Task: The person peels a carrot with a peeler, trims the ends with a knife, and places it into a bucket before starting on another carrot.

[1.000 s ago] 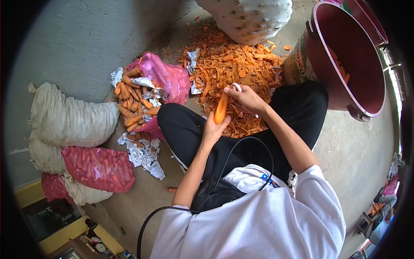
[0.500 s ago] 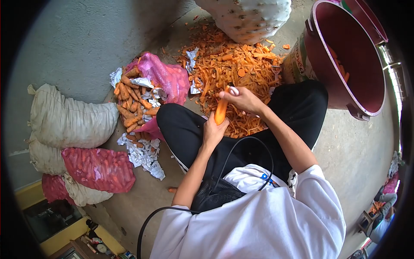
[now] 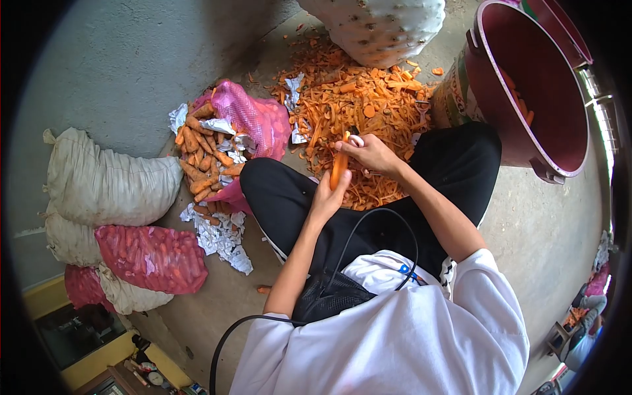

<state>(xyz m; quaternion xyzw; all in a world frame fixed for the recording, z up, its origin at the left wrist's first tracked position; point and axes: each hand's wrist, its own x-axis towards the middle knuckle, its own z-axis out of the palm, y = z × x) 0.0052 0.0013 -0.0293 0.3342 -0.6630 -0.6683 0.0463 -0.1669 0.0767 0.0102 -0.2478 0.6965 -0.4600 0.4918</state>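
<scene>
Orange and slim, the carrot [image 3: 338, 168] slants above the peelings [image 3: 329, 117], its lower end clasped in the left hand [image 3: 326, 199]. The right hand [image 3: 377, 155] grips a pale tool [image 3: 356, 140] near the carrot's upper end; any blade is hidden. Long, light strokes seem best, with the left hand kept low and the carrot turned between passes.

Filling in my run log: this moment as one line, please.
left hand: holds carrot; right hand: grips pale tool at carrot's top; peelings: on floor; red tub: carrots inside
</scene>
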